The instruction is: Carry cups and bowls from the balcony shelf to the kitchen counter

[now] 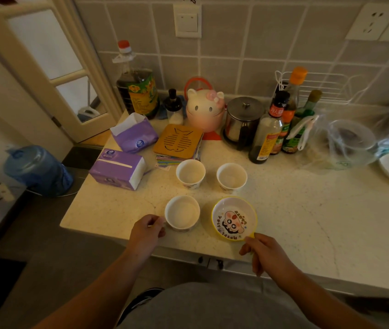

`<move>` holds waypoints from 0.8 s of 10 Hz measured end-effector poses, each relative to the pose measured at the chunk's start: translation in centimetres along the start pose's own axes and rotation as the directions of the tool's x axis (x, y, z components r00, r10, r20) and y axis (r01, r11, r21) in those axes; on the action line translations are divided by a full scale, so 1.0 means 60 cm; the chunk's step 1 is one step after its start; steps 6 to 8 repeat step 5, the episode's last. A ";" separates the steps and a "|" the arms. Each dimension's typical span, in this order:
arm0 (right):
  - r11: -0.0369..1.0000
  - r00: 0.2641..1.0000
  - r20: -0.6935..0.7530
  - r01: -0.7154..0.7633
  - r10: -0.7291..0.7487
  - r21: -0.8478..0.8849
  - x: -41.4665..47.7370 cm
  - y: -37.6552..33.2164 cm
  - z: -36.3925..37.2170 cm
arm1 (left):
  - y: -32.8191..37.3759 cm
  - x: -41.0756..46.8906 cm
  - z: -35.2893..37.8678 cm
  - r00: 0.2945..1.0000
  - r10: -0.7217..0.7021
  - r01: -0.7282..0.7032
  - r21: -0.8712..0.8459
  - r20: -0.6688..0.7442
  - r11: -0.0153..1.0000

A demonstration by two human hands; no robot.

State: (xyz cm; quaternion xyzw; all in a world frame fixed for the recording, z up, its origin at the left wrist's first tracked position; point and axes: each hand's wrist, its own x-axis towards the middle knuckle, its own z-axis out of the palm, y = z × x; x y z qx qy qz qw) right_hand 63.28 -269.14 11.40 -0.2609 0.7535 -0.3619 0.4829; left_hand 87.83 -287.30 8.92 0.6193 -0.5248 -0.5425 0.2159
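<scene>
Three white cups and one bowl stand on the pale stone kitchen counter (307, 229). Two cups (190, 174) (231, 178) sit side by side in the back row. The third cup (182, 212) stands near the front edge, and my left hand (147, 230) pinches its handle on the left side. To its right rests a yellow-rimmed bowl (233, 218) with a cartoon face inside. My right hand (263, 251) grips the bowl's small yellow handle at its near rim.
Two purple tissue packs (119, 170) and a wooden fish trivet (178, 141) lie behind the cups. Oil and sauce bottles (266, 134), a cat-shaped jar (204, 110), a steel pot (243, 119) and a bagged glass bowl (350, 141) line the tiled wall. A blue water jug (37, 170) stands on the floor at left.
</scene>
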 end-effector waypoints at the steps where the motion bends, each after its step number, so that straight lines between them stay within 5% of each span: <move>1: 1.000 1.000 0.011 0.002 -0.002 0.006 0.003 0.001 0.002 | 0.000 0.001 0.001 1.000 0.006 -0.006 -0.007 -0.001 1.000; 3: 0.999 1.000 0.006 0.024 -0.023 -0.029 0.012 0.002 0.001 | 0.003 0.000 -0.002 1.000 0.004 -0.004 -0.024 0.021 1.000; 5: 0.986 0.967 -0.221 0.103 -0.130 -0.129 -0.004 -0.001 -0.019 | -0.001 -0.011 -0.026 1.000 -0.010 0.010 0.004 0.001 1.000; 8: 0.986 0.967 -0.221 0.103 -0.130 -0.129 -0.004 -0.001 -0.019 | -0.001 -0.011 -0.026 1.000 -0.010 0.010 0.004 0.001 1.000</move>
